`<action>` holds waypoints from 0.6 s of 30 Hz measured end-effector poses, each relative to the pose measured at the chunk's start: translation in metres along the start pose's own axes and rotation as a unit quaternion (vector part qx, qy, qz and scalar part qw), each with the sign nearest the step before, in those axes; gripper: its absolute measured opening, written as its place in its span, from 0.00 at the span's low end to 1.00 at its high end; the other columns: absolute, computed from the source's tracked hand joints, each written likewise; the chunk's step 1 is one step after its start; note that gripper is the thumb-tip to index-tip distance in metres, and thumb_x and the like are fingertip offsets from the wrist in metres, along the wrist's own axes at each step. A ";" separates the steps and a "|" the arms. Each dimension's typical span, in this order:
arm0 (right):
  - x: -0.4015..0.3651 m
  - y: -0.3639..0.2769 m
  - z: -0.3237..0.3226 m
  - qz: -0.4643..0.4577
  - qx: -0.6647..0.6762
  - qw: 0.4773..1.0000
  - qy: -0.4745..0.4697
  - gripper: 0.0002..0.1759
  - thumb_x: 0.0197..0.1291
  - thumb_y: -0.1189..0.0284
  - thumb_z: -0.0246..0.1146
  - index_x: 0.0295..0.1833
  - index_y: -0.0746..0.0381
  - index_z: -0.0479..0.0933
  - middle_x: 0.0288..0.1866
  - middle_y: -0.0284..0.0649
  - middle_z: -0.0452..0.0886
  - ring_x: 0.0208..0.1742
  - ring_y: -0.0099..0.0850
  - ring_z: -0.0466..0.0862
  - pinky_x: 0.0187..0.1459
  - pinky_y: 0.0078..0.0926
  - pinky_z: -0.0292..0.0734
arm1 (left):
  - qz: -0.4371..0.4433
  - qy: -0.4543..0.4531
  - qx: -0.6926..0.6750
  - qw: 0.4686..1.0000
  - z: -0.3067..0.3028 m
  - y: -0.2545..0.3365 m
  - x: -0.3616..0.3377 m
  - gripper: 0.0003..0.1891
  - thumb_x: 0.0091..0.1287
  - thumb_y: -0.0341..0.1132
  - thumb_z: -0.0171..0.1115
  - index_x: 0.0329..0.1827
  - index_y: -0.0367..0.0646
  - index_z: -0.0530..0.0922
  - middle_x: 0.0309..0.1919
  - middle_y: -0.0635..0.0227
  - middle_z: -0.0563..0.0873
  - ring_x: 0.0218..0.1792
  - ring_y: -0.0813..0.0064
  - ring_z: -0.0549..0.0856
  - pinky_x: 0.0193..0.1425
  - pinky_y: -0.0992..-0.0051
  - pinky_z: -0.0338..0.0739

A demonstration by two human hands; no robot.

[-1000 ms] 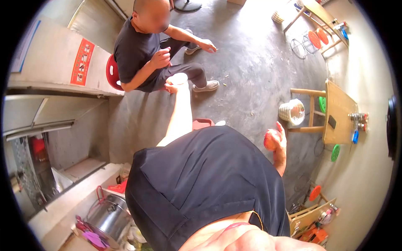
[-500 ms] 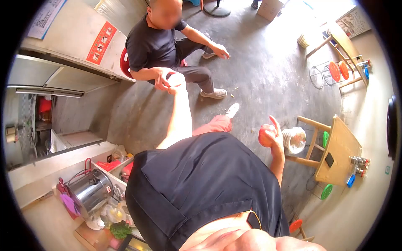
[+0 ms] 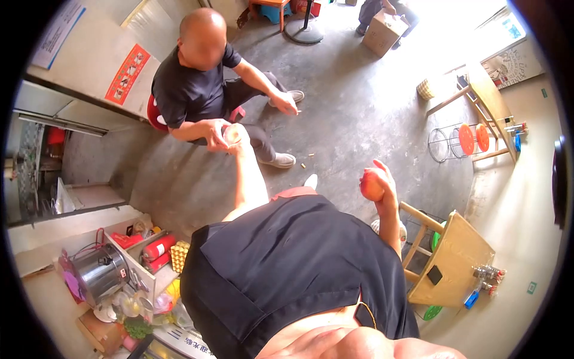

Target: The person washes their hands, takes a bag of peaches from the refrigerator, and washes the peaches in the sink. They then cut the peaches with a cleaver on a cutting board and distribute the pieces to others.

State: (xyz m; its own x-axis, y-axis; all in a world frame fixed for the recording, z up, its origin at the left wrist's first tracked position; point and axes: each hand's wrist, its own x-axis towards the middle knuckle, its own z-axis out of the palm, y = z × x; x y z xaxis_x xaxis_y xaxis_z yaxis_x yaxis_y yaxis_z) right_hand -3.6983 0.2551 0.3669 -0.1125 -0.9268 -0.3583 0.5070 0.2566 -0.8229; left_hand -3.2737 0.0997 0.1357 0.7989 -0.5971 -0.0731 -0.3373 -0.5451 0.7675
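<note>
My left hand reaches forward to a seated person, its fingers round a pale pinkish fruit. The person's hand touches the same fruit from the other side. On the right, my right hand is raised with a red and yellow peach-like fruit held in its fingers. The seated person's other hand holds a small white stick, perhaps a cigarette.
A wooden table with a dark phone stands at the right, with stools beneath. Lower left are a metal pot, bags and red cylinders. A cardboard box, a fan base and another person's legs are at the top.
The view has shifted, so the seated person appears lower and further left. More of the counter and the other person by the box show. Both fruits remain in my hands.
</note>
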 end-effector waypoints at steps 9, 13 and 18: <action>0.097 -0.080 -0.086 0.017 0.265 0.962 0.056 0.21 0.63 0.59 0.61 0.52 0.64 0.73 0.47 0.49 0.79 0.48 0.44 0.80 0.53 0.42 0.78 | 0.078 0.042 0.107 0.990 0.056 0.071 -0.077 0.24 0.55 0.51 0.58 0.52 0.51 0.71 0.47 0.76 0.78 0.49 0.76 0.80 0.47 0.70 0.79; 0.148 -0.102 -0.128 0.056 0.303 0.951 0.032 0.24 0.62 0.56 0.62 0.51 0.66 0.73 0.46 0.47 0.80 0.47 0.44 0.81 0.53 0.44 0.78 | 0.096 0.064 0.124 0.986 0.084 0.111 -0.097 0.24 0.54 0.50 0.59 0.52 0.50 0.71 0.47 0.76 0.77 0.48 0.76 0.80 0.47 0.70 0.79; 0.217 -0.147 -0.172 0.089 0.366 0.926 -0.010 0.27 0.61 0.56 0.64 0.54 0.68 0.71 0.50 0.50 0.78 0.53 0.45 0.77 0.58 0.45 0.75 | 0.045 0.081 0.176 0.980 0.116 0.144 -0.061 0.25 0.53 0.48 0.61 0.53 0.50 0.70 0.48 0.75 0.77 0.48 0.77 0.80 0.46 0.71 0.80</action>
State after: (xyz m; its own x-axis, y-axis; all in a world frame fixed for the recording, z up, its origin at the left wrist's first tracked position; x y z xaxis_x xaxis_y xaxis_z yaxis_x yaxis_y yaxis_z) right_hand -3.9442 0.0631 0.3346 0.0408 -0.8939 -0.4463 0.9602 0.1586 -0.2301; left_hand -3.4291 -0.0110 0.1769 0.8166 -0.5667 0.1097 -0.5388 -0.6802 0.4970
